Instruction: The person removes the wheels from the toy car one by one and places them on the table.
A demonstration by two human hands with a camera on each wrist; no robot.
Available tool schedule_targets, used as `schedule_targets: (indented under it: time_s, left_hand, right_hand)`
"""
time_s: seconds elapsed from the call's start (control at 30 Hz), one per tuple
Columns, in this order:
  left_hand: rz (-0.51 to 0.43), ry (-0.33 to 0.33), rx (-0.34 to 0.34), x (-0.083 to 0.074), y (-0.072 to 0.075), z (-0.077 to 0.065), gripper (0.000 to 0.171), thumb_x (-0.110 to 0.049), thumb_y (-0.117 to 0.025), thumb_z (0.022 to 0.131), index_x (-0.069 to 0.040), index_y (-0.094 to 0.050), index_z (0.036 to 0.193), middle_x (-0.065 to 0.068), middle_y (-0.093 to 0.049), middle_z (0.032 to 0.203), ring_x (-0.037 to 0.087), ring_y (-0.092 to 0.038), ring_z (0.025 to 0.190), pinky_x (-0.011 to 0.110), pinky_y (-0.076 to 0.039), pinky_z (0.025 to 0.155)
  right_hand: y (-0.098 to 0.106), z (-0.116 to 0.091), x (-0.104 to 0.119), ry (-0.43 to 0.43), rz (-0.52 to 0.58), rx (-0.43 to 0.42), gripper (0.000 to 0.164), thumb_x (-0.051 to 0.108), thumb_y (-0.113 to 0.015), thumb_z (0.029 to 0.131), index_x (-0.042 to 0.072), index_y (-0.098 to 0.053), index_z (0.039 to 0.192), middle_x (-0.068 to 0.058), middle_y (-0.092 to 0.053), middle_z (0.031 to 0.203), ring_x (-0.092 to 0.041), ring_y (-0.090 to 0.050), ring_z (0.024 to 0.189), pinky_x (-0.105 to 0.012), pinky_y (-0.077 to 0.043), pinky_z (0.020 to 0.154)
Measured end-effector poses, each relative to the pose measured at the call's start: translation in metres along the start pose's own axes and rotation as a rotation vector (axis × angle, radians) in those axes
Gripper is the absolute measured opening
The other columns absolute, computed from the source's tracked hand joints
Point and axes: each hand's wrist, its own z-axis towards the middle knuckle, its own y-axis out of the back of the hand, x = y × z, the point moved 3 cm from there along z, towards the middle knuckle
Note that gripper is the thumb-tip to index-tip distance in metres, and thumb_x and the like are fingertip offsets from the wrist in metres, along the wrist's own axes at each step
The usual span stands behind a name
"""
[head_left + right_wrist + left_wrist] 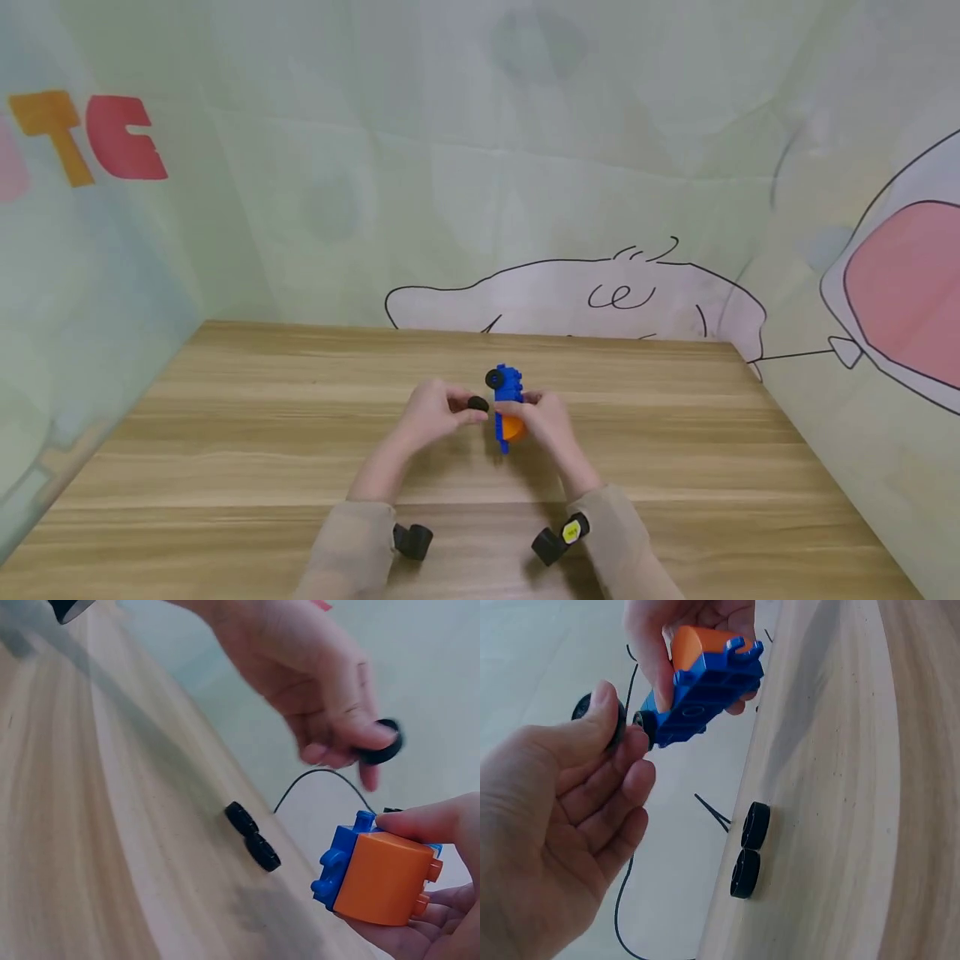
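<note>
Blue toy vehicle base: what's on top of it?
An orange curved block sits at one end of the blue toy vehicle base; blue studs show toward the other in the head view. The right hand covers part of the middle, so whatever lies beneath can't be seen.

"What surface are you getting over there?"
"From my station I see a pale-brown wooden counter (675,433), its grain running left to right in the head view"
"And lying on it?"
"In both wrist views I make out two black wheels (758,827), flat on the wood, set side by side and touching"
</note>
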Motion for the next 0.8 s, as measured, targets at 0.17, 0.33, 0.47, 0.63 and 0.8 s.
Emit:
schedule_targets:
  time_s: [0.17,0.33,0.47,0.63,0.8]
  left_hand:
    - [0.001,0.068,-0.031,0.011,0.006,-0.001,0.013,-0.012,-0.070,0.089,-0.001,-0.077,0.094,0.009,-0.075,0.085,0.010,-0.058,0.071,0.025,-0.048,0.066]
    - [0.032,0.120,-0.093,0.019,0.013,-0.003,0.017,-0.011,-0.068,0.090,0.001,-0.075,0.098,0.013,-0.075,0.092,0.017,-0.066,0.079,0.031,-0.053,0.074]
    - [0.040,0.158,-0.146,0.025,0.019,-0.005,0.021,-0.013,-0.069,0.088,0.002,-0.075,0.102,0.016,-0.074,0.100,0.026,-0.070,0.090,0.038,-0.054,0.084]
    - [-0.005,0.251,-0.178,0.034,0.028,-0.008,0.024,-0.015,-0.071,0.088,0.003,-0.073,0.104,0.017,-0.074,0.101,0.029,-0.069,0.095,0.044,-0.052,0.091]
    - [-0.015,0.318,-0.192,0.042,0.035,-0.011,0.028,-0.017,-0.072,0.087,0.005,-0.072,0.105,0.019,-0.073,0.100,0.029,-0.068,0.092,0.044,-0.052,0.089]
  right_hand:
    - [0.003,0.000,0.002,-0.013,-0.002,-0.006,0.061,0.032,-0.079,0.078,-0.010,-0.062,0.120,-0.025,-0.065,0.119,-0.031,-0.060,0.100,-0.039,-0.052,0.086]
    - [0.004,0.001,0.003,-0.017,0.001,-0.002,0.064,0.031,-0.078,0.078,-0.010,-0.060,0.123,-0.027,-0.062,0.124,-0.033,-0.059,0.106,-0.042,-0.051,0.091]
    - [0.005,0.001,0.004,-0.008,0.001,0.004,0.064,0.029,-0.079,0.078,-0.011,-0.059,0.124,-0.028,-0.062,0.124,-0.032,-0.059,0.105,-0.038,-0.052,0.087]
    - [0.007,0.002,0.003,-0.002,0.008,0.009,0.062,0.028,-0.079,0.077,-0.011,-0.061,0.122,-0.027,-0.063,0.121,-0.030,-0.059,0.101,-0.032,-0.051,0.080]
    - [0.007,0.003,0.000,-0.007,0.014,0.011,0.061,0.029,-0.079,0.077,-0.010,-0.062,0.120,-0.025,-0.065,0.117,-0.027,-0.059,0.097,-0.027,-0.048,0.074]
